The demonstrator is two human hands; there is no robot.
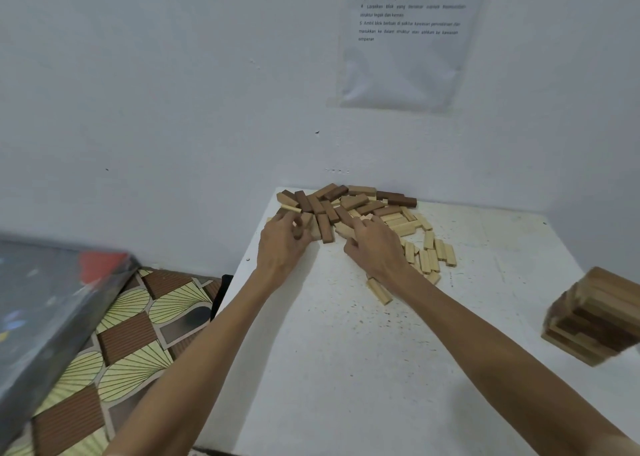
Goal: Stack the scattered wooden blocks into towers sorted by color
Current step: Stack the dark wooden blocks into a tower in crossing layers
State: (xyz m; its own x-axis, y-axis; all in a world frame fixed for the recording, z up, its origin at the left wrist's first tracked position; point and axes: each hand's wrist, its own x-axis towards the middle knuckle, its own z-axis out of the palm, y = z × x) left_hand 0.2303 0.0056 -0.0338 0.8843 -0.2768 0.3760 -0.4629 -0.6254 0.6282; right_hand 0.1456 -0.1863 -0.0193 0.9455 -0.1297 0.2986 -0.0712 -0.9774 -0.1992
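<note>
A heap of scattered wooden blocks [349,206] lies at the far edge of the white table [346,351], against the wall. Dark brown blocks [325,227] sit mostly left and back; pale blocks [429,251] spread to the right. My left hand [282,241] reaches into the heap's left side, fingers curled around a pale block there. My right hand [375,244] rests on the heap's middle, fingers curled over pale blocks; what it holds is hidden. A stacked tower of mixed brown blocks [595,317] stands at the table's right edge.
A single pale block [379,291] lies apart, near my right wrist. A printed sheet [408,36] hangs on the wall behind the table. Left of the table are a patterned floor mat [138,334] and a grey board [45,303].
</note>
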